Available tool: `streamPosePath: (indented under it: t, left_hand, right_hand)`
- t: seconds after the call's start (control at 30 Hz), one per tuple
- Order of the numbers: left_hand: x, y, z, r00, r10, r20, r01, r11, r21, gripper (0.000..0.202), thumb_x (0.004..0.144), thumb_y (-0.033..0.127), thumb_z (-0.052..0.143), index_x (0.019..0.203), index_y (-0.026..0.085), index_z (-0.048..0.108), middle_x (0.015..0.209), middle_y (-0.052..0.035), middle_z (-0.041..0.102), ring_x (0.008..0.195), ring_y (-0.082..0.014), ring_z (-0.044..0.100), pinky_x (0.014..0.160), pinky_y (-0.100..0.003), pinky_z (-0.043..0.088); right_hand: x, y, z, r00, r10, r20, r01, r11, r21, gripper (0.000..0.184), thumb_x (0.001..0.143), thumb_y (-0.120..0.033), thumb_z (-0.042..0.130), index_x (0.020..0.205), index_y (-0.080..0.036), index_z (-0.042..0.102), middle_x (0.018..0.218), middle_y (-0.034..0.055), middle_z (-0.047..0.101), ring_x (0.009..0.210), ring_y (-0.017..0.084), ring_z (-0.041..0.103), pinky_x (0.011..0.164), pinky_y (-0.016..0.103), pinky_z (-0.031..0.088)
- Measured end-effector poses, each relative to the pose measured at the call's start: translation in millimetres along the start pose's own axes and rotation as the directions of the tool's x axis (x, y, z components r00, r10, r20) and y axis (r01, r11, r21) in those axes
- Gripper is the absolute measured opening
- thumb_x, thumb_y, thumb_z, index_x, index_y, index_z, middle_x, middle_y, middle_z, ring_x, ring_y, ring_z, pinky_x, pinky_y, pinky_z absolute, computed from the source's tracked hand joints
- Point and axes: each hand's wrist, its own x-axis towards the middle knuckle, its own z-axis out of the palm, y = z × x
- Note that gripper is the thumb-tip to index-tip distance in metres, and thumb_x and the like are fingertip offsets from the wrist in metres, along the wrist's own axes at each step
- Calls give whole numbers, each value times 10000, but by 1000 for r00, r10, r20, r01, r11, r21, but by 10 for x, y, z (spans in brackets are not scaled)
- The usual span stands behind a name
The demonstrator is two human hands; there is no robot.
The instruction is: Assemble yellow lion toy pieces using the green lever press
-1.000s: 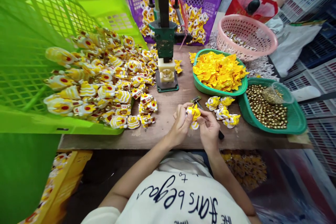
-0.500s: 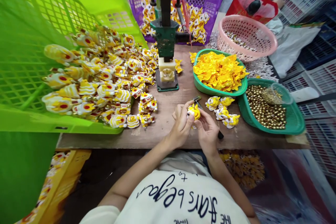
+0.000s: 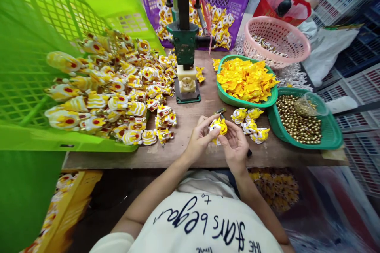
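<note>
Between my two hands, just above the front of the table, is a yellow and white plastic figure head [image 3: 218, 125]. My left hand [image 3: 201, 136] grips it from the left, thumb on its front. My right hand [image 3: 235, 144] closes on its right side with thumb and fingers. A tool with a dark handle [image 3: 249, 152] lies on the table, mostly hidden under my right hand. Several similar figure heads [image 3: 250, 125] sit right of my hands. Beyond them, a green basket [image 3: 221, 94] holds yellow plastic pieces [image 3: 247, 79].
A hand press [image 3: 185, 47] stands behind my hands. On the left a lime green crate [image 3: 97, 140] spills many finished-looking figures [image 3: 118, 95]. At right are a green basin [image 3: 332, 134] of gold bells and a pink basket [image 3: 299, 43]. A purple crate [image 3: 242, 0] stands at the back.
My left fingers have shifted around the figure head, and its white face shows more now. The whole view has moved slightly.
</note>
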Motion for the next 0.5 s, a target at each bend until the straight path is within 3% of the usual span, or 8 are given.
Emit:
streamPosePath:
  t: [0.17, 0.33, 0.5]
  left_hand:
    - [13, -12, -2, 1000, 6, -1, -6, 998, -65, 456, 881, 418, 657, 1295, 228, 650, 1018, -41, 532, 1000, -171, 517, 886, -255, 411]
    - [4, -7, -19, 998, 46, 36, -45, 999, -26, 442, 893, 396, 649, 1303, 232, 648, 1041, -48, 536, 1028, -177, 516, 920, -268, 405]
    - [-23, -27, -24, 996, 61, 60, -65, 995, 73, 445, 913, 393, 622, 1334, 248, 625, 1039, -52, 529, 1032, -190, 515, 929, -291, 398]
  right_hand:
    - [-16, 0, -3, 993, -56, -102, 56, 998, -1, 457, 845, -253, 721, 1280, -190, 596, 1292, 112, 644, 1176, 206, 640, 1030, 346, 533]
    - [23, 3, -98, 1000, 4, 6, -4, 997, 83, 423, 855, -268, 719, 1263, -191, 640, 1288, 102, 668, 1155, 213, 666, 994, 328, 561]
    - [45, 47, -170, 1000, 20, 5, -21, 997, 80, 427, 833, -271, 749, 1244, -198, 664, 1259, 93, 687, 1115, 214, 685, 962, 325, 579]
